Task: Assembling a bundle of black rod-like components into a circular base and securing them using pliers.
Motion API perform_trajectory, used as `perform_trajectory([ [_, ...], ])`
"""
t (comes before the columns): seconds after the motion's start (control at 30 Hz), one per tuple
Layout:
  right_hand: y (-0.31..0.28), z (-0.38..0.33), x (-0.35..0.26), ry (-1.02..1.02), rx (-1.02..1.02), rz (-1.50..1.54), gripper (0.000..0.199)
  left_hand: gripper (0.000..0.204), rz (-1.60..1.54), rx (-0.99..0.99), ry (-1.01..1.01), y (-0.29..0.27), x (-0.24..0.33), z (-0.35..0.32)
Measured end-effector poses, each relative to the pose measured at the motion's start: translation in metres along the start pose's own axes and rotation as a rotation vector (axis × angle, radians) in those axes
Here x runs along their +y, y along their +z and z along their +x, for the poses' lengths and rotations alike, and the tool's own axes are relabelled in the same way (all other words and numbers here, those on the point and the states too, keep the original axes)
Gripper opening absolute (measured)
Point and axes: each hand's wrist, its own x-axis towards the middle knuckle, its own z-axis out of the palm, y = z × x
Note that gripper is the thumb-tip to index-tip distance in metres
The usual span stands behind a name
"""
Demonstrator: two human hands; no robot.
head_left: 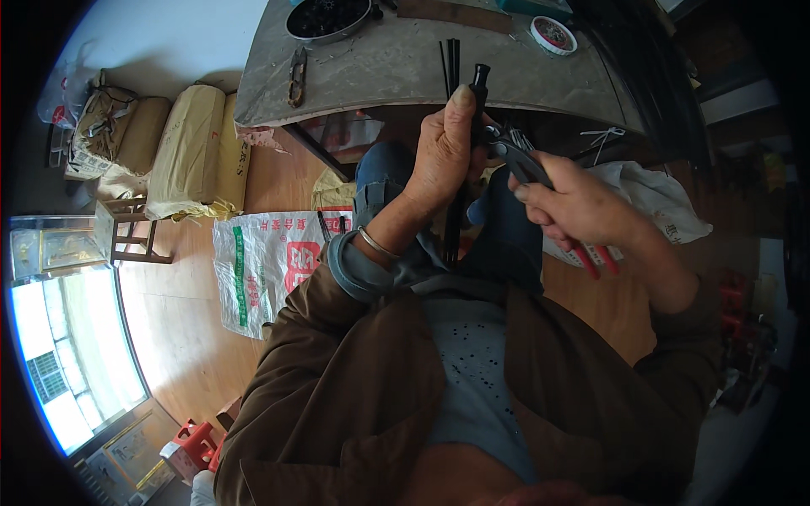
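My left hand point(439, 156) is closed, thumb up, around a black rod with a flared end point(480, 78). Several thin black sticks point(452, 63) rise beside it, and dark lengths point(454, 228) hang below toward my lap; whether these belong to one bundle I cannot tell. My right hand point(574, 202) grips a pair of pliers point(525, 164) with red handle ends. The jaws point left and sit right beside the rod, near my left fingers; whether they touch it is hard to see. Thin silvery wires point(518, 135) show just behind the pliers.
Ahead stands a grey worktable point(388, 72) bearing a pan of black pieces point(327, 18), rusty scissors point(297, 76) and a small round dish point(553, 36). Wrapped bundles point(190, 152) and a wooden stool point(126, 228) are at left. Sacks point(266, 266) lie on the floor.
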Motion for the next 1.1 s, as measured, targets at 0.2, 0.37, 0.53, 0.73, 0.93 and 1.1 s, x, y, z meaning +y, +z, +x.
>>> perform_trajectory([
  [0.2,0.005,0.026,0.017,-0.132,0.179,-0.147,0.019,0.056,0.041,0.061,0.040,0.002,-0.001,0.015],
  [0.37,-0.042,0.109,0.032,-0.410,0.626,-0.864,0.029,0.044,0.144,0.332,0.192,-0.008,-0.025,0.047],
  [0.53,-0.085,0.155,0.034,-0.390,0.851,-0.905,0.037,0.028,0.003,0.273,0.199,-0.018,0.009,0.047],
  [0.73,-0.082,0.156,0.044,-0.801,1.201,-0.883,0.032,0.044,0.057,0.269,0.553,-0.029,0.093,0.037],
  [0.93,0.007,0.074,0.080,-0.699,0.186,0.007,0.018,0.051,-0.372,0.385,0.508,-0.102,0.125,0.043],
  [1.1,0.015,0.049,0.129,-0.651,0.119,1.118,0.036,0.056,-0.714,0.290,0.122,-0.081,0.035,0.034],
])
